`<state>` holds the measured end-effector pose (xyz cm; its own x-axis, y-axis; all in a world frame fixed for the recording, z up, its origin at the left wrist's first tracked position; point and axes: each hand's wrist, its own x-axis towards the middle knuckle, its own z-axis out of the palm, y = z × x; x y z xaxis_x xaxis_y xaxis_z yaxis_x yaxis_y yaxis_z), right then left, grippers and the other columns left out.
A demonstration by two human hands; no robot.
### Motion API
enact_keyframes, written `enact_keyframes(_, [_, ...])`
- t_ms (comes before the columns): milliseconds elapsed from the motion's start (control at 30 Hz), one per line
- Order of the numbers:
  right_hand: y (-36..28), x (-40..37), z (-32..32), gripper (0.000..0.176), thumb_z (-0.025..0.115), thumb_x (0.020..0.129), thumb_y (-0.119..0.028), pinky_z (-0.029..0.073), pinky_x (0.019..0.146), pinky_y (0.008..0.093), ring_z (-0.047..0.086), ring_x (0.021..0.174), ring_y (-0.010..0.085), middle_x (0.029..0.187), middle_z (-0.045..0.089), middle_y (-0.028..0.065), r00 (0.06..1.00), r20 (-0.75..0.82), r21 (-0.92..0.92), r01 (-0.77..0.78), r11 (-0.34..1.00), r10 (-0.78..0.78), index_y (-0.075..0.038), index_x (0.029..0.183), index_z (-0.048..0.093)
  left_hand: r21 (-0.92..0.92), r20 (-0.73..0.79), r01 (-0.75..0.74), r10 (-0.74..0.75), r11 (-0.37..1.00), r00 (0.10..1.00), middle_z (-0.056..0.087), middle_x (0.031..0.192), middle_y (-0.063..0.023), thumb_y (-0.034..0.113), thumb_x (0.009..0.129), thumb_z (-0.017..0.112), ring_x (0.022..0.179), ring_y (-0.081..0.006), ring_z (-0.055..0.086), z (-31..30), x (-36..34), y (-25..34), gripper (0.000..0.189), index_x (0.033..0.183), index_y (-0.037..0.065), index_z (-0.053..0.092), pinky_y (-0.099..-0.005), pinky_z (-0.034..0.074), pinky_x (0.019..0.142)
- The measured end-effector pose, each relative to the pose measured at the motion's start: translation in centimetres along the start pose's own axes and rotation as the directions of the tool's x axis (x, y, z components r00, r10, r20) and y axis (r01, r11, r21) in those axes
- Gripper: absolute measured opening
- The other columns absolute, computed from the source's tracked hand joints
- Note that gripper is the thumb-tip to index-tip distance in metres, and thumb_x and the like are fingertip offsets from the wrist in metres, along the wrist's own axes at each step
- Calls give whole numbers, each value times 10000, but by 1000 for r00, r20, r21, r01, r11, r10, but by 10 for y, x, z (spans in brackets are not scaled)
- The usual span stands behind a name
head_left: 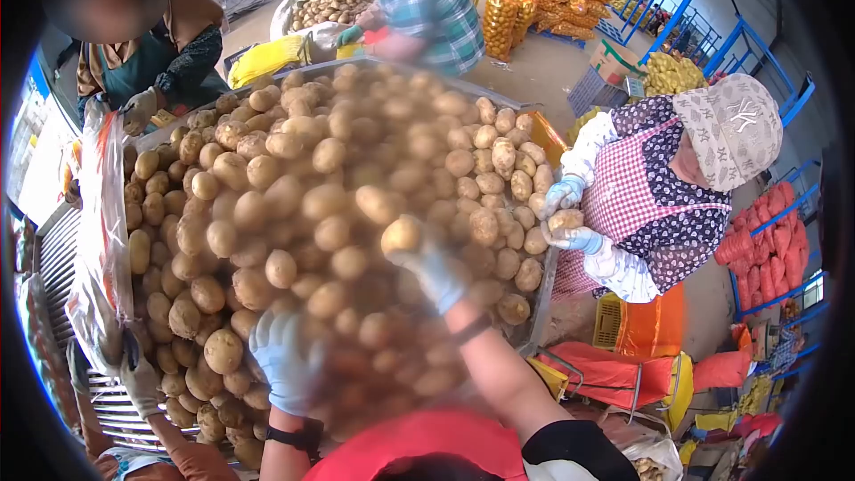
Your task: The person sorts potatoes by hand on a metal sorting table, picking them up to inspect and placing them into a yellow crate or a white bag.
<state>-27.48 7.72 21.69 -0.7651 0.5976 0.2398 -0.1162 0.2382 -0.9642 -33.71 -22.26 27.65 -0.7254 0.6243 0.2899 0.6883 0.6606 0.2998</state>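
Note:
A wide heap of potatoes [227, 285] covers the table in front of me; the middle of the picture is blurred. My right hand [432, 274], in a light blue glove, reaches over the heap and is closed around a potato [401, 236]. Another potato [378, 205] lies just beyond it. My left hand [287, 365], gloved the same way, rests against the near left part of the heap. Its fingers are stretched out, with potatoes around them and none plainly in its grasp.
Across on the right, a co-worker [659, 169] holds a potato in gloved hands. Other people stand at the left and far sides. Metal rollers [58, 254] run along the left, beside a white sack [98, 240]. Orange and yellow bags [623, 374] hang at the near right.

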Motion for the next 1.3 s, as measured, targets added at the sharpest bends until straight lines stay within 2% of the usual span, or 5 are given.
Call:
enact_keyframes(367, [-27, -68, -65, 603, 524, 1008, -557, 604, 613, 431, 706, 857, 357, 1095, 690, 164, 854, 424, 904, -418, -88, 302, -44, 1325, 556, 62, 9, -16, 16, 998, 1000, 584, 1372, -145, 304, 815, 706, 1373, -390, 441, 10, -9, -7, 523, 1278, 75, 624, -536, 289, 1166])
enact_keyframes(567, [-96, -126, -106, 670, 800, 861, -170, 536, 936, 410, 622, 1112, 319, 1287, 602, 129, 972, -153, -10, -184, 983, 180, -57, 1423, 452, 91, -30, -71, 74, 993, 997, 593, 1351, -146, 273, 827, 702, 1354, -391, 454, 19, -11, -12, 507, 1279, 60, 624, -534, 304, 1164])
enact_keyframes(767, [-72, -187, -141, 711, 891, 657, -184, 519, 954, 445, 634, 1104, 387, 1169, 655, 196, 953, -292, -562, -101, 821, -83, -81, 1281, 564, 122, -21, -98, 101, 988, 995, 614, 1332, -143, 349, 895, 640, 1342, -395, 466, 26, -11, -20, 485, 1278, 52, 622, -528, 322, 1147])
enact_keyframes(967, [-41, -302, -206, 631, 823, 752, -267, 524, 928, 491, 644, 1088, 416, 1189, 658, 238, 721, -427, -533, -689, 492, 546, -75, 1291, 559, 131, -24, -111, 115, 985, 993, 616, 1331, -147, 359, 918, 611, 1338, -397, 471, 26, -11, -18, 478, 1279, 47, 622, -524, 329, 1144])
enact_keyframes(1300, [-9, -168, -134, 437, 743, 827, -299, 491, 949, 490, 622, 1104, 385, 1182, 673, 176, 969, -245, -853, -207, 479, -18, -78, 1195, 658, 124, -12, -95, 97, 988, 995, 604, 1328, -146, 267, 865, 669, 1341, -390, 468, 22, -11, -12, 455, 1269, 61, 629, -525, 317, 1158])
